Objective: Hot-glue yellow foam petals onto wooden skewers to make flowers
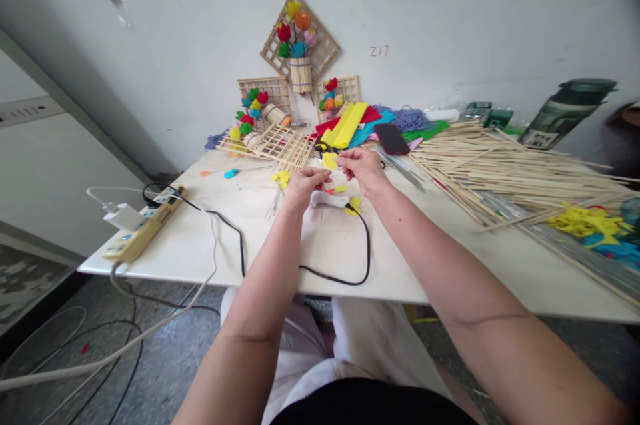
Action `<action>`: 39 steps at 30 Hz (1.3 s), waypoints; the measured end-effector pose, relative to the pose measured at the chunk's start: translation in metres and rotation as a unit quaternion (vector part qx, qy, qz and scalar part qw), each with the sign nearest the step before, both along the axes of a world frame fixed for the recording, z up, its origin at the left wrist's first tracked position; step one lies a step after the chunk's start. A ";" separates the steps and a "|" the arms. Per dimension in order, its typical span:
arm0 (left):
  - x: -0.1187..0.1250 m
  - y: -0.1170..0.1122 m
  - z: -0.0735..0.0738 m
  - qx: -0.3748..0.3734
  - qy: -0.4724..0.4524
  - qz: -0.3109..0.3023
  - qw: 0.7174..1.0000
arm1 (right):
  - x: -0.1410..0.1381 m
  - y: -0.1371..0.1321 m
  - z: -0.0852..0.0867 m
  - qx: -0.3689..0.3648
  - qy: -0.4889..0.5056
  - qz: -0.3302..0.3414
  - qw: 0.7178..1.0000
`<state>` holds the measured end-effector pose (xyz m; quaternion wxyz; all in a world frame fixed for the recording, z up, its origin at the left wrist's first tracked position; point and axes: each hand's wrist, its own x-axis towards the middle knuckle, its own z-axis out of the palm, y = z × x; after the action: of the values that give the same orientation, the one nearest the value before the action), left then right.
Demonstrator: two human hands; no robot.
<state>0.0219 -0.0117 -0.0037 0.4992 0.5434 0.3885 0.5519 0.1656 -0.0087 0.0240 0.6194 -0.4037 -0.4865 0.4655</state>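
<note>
My right hand (364, 170) is closed in a pinch, its fingertips at the edge of a small yellow petal-shaped piece (329, 160). Just to the left, my left hand (306, 187) is also pinched; what its fingers hold is too small to make out. Beneath both hands lies a white hot glue gun (329, 201) with an orange part near its tip. More yellow petal pieces (283, 179) sit left of my left hand, beside thin wires. Another yellow cluster (354, 206) is partly behind the glue gun.
Stick lattices with colourful flowers (280, 145) stand and lie at the back. A phone (392, 139) rests by folded yellow sheets (345, 125). Wooden sticks (500, 165) and a dark bottle (567, 115) occupy the right. A power strip (145, 225) with cords is at left.
</note>
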 end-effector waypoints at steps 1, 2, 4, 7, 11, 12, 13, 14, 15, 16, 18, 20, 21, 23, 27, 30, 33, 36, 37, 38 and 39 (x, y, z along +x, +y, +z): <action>0.000 0.000 0.000 0.000 0.001 0.001 1.000 | 0.000 0.000 0.000 0.005 -0.004 -0.006 1.000; 0.000 -0.001 0.000 0.000 0.003 0.003 1.000 | -0.001 0.000 0.000 0.010 -0.008 -0.013 1.000; 0.001 -0.001 0.000 -0.003 0.006 0.006 1.000 | -0.001 0.000 0.000 0.017 -0.018 -0.026 0.999; 0.001 -0.001 0.000 -0.007 0.009 0.006 1.000 | -0.001 0.000 0.000 0.021 -0.044 -0.044 0.998; 0.002 0.001 -0.002 -0.006 0.012 0.007 1.000 | -0.002 0.000 -0.002 0.022 -0.069 -0.061 0.995; 0.002 0.001 -0.002 -0.006 0.014 0.008 1.000 | -0.002 0.000 -0.002 0.022 -0.070 -0.063 0.995; 0.002 0.001 -0.003 -0.006 0.015 0.010 1.000 | -0.002 0.000 -0.003 0.022 -0.070 -0.064 0.995; 0.002 0.002 -0.003 -0.005 0.017 0.010 1.000 | -0.002 0.000 -0.003 0.021 -0.070 -0.065 0.995; 0.002 0.001 -0.003 -0.004 0.020 0.010 1.000 | -0.003 0.000 -0.003 0.019 -0.071 -0.066 0.995; 0.002 0.001 -0.003 -0.002 0.022 0.009 1.000 | -0.003 0.000 -0.004 0.018 -0.071 -0.067 0.995; 0.002 0.001 -0.003 0.002 0.028 0.008 1.000 | -0.003 0.000 -0.004 0.015 -0.073 -0.071 0.995; 0.002 0.000 -0.003 0.002 0.032 0.008 0.999 | -0.004 0.000 -0.004 0.015 -0.076 -0.076 0.994; 0.003 0.000 -0.003 0.002 0.032 0.008 0.999 | -0.004 0.000 -0.004 0.016 -0.078 -0.077 0.994; 0.003 0.000 -0.002 -0.001 0.030 0.008 1.000 | -0.004 0.000 -0.004 0.017 -0.084 -0.078 0.993; 0.003 0.001 -0.003 0.000 0.029 0.007 1.000 | -0.004 0.001 -0.005 0.018 -0.095 -0.080 0.992; 0.003 0.001 -0.003 0.000 0.029 0.006 1.000 | -0.003 0.001 -0.005 0.023 -0.098 -0.082 0.992; 0.004 0.000 -0.002 -0.003 0.025 0.006 1.000 | -0.003 0.000 -0.005 0.029 -0.102 -0.088 0.991; 0.005 -0.001 -0.001 -0.007 0.024 0.007 1.000 | -0.003 0.000 -0.005 0.034 -0.108 -0.096 0.989; 0.005 -0.002 0.000 -0.008 0.024 0.006 1.000 | -0.003 0.000 -0.005 0.035 -0.109 -0.098 0.989; 0.005 -0.002 0.000 -0.008 0.024 0.005 1.000 | -0.003 0.001 -0.005 0.036 -0.109 -0.099 0.988; 0.005 -0.002 0.000 -0.007 0.024 0.004 1.000 | -0.003 0.001 -0.005 0.036 -0.110 -0.100 0.988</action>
<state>0.0271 -0.0137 -0.0039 0.4917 0.5510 0.4064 0.5379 0.1623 -0.0079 0.0187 0.6198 -0.4768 -0.5249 0.3361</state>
